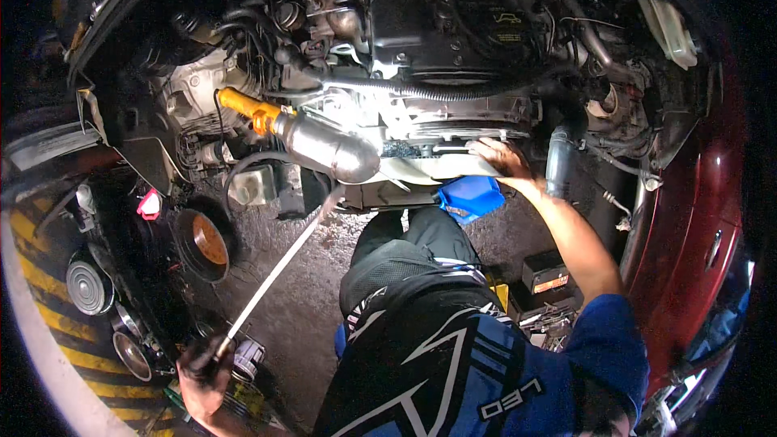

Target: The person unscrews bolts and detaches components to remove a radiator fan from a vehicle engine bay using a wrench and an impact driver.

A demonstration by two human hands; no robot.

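My left hand (202, 371), dark with grime or a glove, grips the lower end of a long pale metal bar (271, 275). The bar slants up and to the right, and its far end reaches under the engine front near a silver work lamp (328, 148) with a yellow handle. My right hand (502, 158) is stretched forward, fingers laid flat on a pale panel (429, 168) at the bottom front of the engine (437, 24). Just below that hand sits a blue plastic container (471, 196).
A red car body (696, 218) curves along the right. Pulleys and round metal parts (87, 285) lie at the left beside a yellow-black striped edge (48, 291). A brake disc (206, 243) rests on the rough floor. A dark box of tools (546, 275) sits by my right arm.
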